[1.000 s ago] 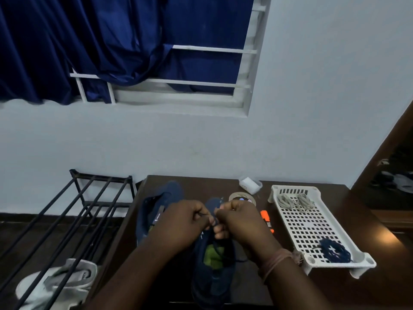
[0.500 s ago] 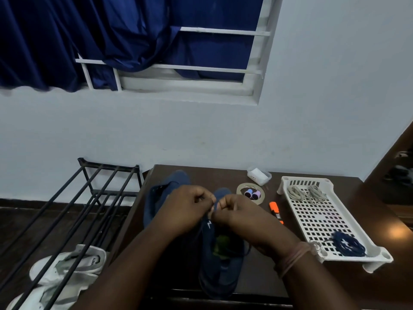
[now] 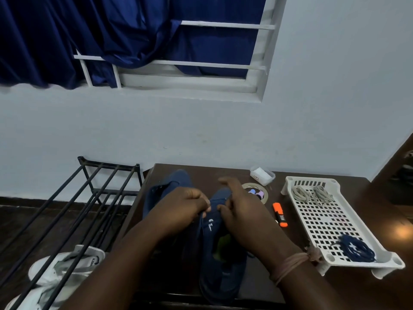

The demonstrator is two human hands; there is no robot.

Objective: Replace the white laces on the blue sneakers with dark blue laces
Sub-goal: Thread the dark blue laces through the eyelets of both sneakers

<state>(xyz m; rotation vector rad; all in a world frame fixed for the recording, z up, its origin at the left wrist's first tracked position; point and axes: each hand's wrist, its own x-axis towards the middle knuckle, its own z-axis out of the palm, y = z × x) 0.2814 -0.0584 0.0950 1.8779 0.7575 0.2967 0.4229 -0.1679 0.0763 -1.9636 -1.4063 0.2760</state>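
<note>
From the head camera, a dark brown table [image 3: 223, 173] stands against a pale wall, and the containers sit along its right side. The white perforated plastic tray [image 3: 321, 220] lies lengthwise beside the right edge. In its far end rest two coiled bundles of white laces [image 3: 310, 194] (they read greyish in this dim light), side by side and just touching the far wall of the tray. In its near right corner lies a loose coil of dark blue lace [image 3: 355, 247]; the middle of the tray holds nothing I can make out. Near the far edge of the table a small clear lidded box [image 3: 262, 175] stands, contents unclear. Just in front of it lies a tape roll [image 3: 266, 193] flat on the table, with small pastel items inside its ring. An orange highlighter [image 3: 279, 214] lies between the roll and the tray.

At the middle of the near edge, a blue sneaker [image 3: 221, 265] points away from the camera, a second blue sneaker [image 3: 172, 184] beside it to the left. The left hand [image 3: 178, 211] has its fingers curled, pinching a dark blue shoelace [image 3: 201, 222] strand above the nearer sneaker's tongue. The right hand [image 3: 243, 218] pinches at the eyelets with thumb and forefinger, the other fingers lifted loosely.

Left of the table stands a black metal rack [image 3: 89, 198], white shoes [image 3: 64, 267] beneath its bars.
</note>
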